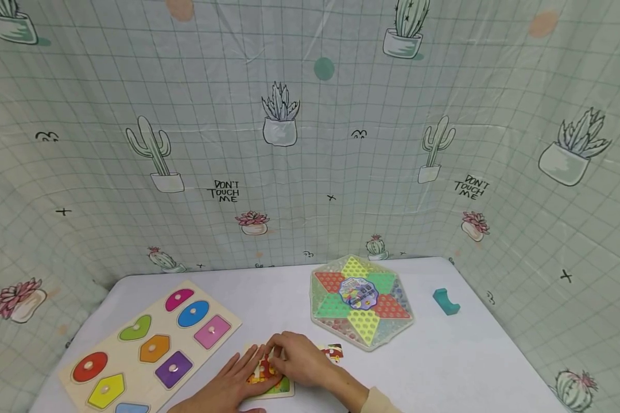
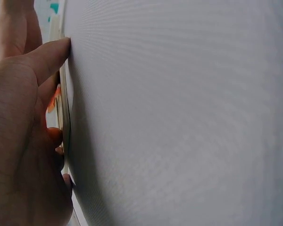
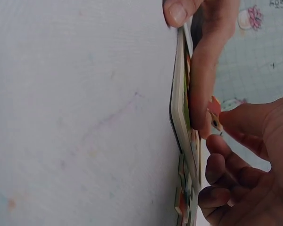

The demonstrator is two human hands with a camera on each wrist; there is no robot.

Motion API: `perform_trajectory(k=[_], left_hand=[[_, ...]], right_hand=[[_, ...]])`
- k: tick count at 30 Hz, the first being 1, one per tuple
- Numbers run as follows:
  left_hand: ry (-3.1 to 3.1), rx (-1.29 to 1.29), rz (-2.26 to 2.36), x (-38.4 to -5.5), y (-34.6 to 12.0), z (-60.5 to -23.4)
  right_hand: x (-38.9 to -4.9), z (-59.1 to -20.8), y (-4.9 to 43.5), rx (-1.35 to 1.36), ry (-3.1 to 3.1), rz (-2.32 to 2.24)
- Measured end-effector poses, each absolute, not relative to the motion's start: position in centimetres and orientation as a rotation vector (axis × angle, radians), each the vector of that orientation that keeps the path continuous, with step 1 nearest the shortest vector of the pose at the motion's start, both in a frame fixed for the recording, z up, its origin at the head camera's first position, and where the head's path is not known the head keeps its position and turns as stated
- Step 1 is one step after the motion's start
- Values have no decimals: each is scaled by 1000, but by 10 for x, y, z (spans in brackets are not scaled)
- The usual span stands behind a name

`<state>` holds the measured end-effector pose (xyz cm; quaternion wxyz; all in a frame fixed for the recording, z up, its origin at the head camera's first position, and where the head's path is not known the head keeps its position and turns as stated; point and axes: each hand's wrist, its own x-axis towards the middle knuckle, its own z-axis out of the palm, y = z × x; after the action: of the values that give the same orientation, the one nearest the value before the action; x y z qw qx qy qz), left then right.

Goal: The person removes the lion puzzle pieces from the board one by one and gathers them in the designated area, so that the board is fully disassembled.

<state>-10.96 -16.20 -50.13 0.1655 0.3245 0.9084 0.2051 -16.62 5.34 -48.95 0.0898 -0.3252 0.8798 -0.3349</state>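
A small jigsaw puzzle [image 1: 281, 391] with a pale frame and a colourful picture lies near the front of the table. My left hand [image 1: 229, 383] rests across it with fingers stretched out, its thumb along the near side. Over the upper part of the board, my right hand [image 1: 299, 360] pinches a small red and yellow puzzle piece [image 3: 214, 112] between thumb and fingertips; in the right wrist view the piece stands tilted above the board. Loose puzzle pieces [image 1: 334, 352] lie just right of the board, partly hidden by the right hand.
At the left lies a wooden peg board [image 1: 152, 376] with coloured knobbed shapes. A hexagonal Chinese checkers set [image 1: 361, 338] lies behind the right hand. A teal arch block [image 1: 446, 302] sits at the far right. Printed cloth walls [image 1: 310, 172] surround the white table.
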Motion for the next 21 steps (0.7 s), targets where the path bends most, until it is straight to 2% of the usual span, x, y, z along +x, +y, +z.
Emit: perform_trajectory(k=[9,21], left_hand=[[2585,954,605,-110,-163,-504],[2583,901,575,-111,-161,-502]], right_hand=[[-158,-493,53,-944,2425,-1326],[-159,-476,72,-823,2384,-1476]])
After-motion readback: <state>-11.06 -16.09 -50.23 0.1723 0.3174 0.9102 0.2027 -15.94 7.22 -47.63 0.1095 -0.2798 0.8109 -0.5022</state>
